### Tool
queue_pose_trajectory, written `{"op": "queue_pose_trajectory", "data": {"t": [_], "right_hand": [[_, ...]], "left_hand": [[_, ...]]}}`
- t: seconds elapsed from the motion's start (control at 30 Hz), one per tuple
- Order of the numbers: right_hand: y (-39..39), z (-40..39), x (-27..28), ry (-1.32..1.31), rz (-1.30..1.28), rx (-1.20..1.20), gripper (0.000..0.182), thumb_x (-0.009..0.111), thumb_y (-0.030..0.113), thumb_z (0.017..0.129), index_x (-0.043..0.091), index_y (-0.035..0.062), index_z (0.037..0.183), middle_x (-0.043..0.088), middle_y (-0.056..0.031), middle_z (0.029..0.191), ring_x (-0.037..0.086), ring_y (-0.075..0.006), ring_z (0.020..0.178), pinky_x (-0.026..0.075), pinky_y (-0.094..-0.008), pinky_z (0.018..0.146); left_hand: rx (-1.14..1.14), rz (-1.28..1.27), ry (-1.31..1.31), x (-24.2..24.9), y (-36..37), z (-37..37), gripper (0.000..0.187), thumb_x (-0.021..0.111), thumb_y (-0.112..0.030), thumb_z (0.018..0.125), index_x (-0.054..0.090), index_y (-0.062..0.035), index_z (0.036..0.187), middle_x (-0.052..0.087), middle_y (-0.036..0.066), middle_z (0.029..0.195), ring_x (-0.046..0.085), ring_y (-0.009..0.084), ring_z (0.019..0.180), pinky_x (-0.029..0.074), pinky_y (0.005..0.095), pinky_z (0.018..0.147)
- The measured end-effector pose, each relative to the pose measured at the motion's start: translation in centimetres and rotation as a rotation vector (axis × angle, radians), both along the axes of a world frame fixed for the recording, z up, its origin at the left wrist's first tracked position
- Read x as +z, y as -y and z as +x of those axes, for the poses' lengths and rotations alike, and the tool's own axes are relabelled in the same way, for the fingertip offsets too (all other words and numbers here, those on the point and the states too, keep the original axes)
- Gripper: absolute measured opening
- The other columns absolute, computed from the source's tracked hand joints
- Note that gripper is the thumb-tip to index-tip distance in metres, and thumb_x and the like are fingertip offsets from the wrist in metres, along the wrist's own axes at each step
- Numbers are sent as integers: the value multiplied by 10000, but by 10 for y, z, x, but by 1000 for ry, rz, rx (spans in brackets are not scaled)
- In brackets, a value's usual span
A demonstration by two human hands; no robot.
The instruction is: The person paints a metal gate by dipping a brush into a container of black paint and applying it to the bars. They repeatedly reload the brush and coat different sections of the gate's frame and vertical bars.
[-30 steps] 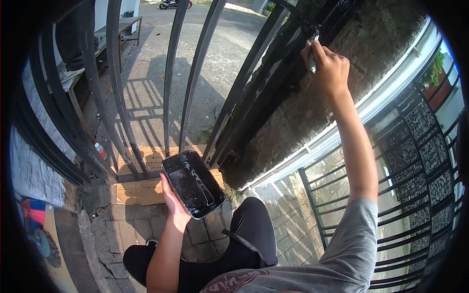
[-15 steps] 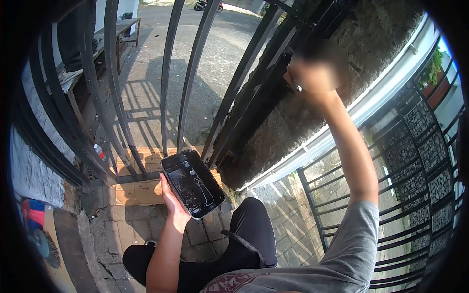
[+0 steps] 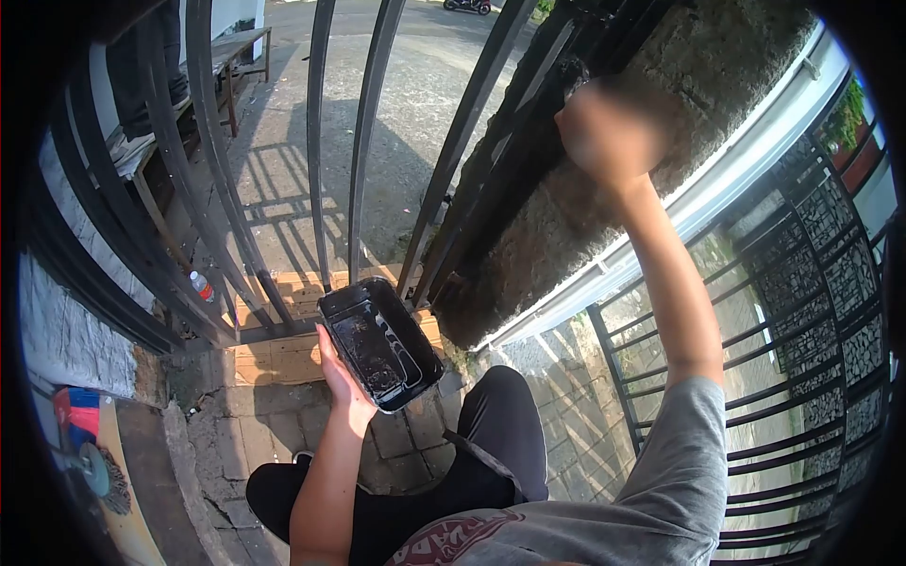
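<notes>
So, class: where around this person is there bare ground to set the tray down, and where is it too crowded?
Free: the orange tiles between the gate bars and the grey paving, left of the tray in the left hand. Crowded: the corner where bars meet the wall, by the raised right hand, and near the bottle.

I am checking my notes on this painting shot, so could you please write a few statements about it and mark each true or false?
1. The left hand holds the black tray. True.
2. The right hand rests on the knee. False: it is raised at the gate bars, blurred.
3. The tray sits on the paving. False: it is held in the air.
4. A plastic bottle lies by the gate's foot. True.
5. The gate bars are white. False: they are black.
</notes>
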State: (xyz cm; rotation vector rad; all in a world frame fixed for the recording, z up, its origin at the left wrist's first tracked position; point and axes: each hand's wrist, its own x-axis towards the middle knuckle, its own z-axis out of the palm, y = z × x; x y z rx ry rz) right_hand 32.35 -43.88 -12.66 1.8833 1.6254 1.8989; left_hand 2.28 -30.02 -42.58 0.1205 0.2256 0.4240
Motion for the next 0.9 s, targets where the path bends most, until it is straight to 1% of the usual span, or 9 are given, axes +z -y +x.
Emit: {"op": "queue_pose_trajectory", "data": {"t": [0.03,0.2,0.37,0.4,0.47,0.53,0.73,0.87,0.9], "right_hand": [[2,3,3,-34,2,9,259,746,246,867,562,88,775,640,-54,650,674,-262,547,512,-381,478],[-3,-9,-31,-262,-475,-210,253,722,263,885,569,80,801,663,-96,657,692,-301,574,548,-448,531],[-21,-22,-14,-156,-54,-148,233,723,248,893,601,87,777,691,-99,660,697,-266,546,524,-403,470],[-23,-24,-13,-181,-69,-179,233,711,250,902,601,79,789,691,-115,655,697,-284,548,529,-410,480],[-22,-25,-17,-250,-371,-308,235,697,256,913,603,71,801,684,-130,645,699,-311,565,541,-428,513],[-24,-21,-27,-256,-481,-286,202,722,231,842,613,61,820,675,-142,630,711,-330,615,559,-446,580],[-14,-10,-10,-187,-66,-107,241,719,254,887,572,87,794,659,-71,656,684,-305,565,525,-419,506],[-6,2,-55,-399,-609,-178,172,702,232,891,614,96,835,694,-108,684,687,-329,572,539,-451,534],[-7,0,-58,-381,-585,-183,161,696,217,897,614,102,820,682,-99,659,683,-323,565,538,-443,529]], "left_hand": [[-5,-3,-10,3,1,-1,712,413,-688,1016,565,-98,1383,663,124,1272,671,314,1123,567,488,956],[-6,-3,16,1,-2,-2,720,411,-695,1013,572,-94,1375,664,129,1268,668,315,1123,559,492,964],[18,2,-24,4,0,-6,714,396,-690,1020,573,-90,1364,663,131,1266,668,315,1126,557,493,967],[33,7,-32,4,0,-5,713,393,-689,1021,573,-89,1362,663,131,1266,667,316,1128,557,493,968],[52,21,-20,5,1,-6,692,380,-671,1033,560,-97,1376,662,133,1264,671,309,1127,572,487,954],[54,32,1,4,0,-4,681,375,-661,1039,554,-102,1384,662,132,1263,673,303,1125,580,481,947],[72,30,0,0,-3,-7,674,381,-661,1037,561,-103,1369,666,130,1248,676,302,1115,580,478,946],[60,34,-40,8,-2,-7,687,386,-674,1030,568,-100,1362,668,129,1246,675,303,1111,571,478,954],[55,31,-43,11,-2,-8,687,387,-675,1029,568,-101,1361,666,128,1250,673,301,1114,571,475,955]]}}
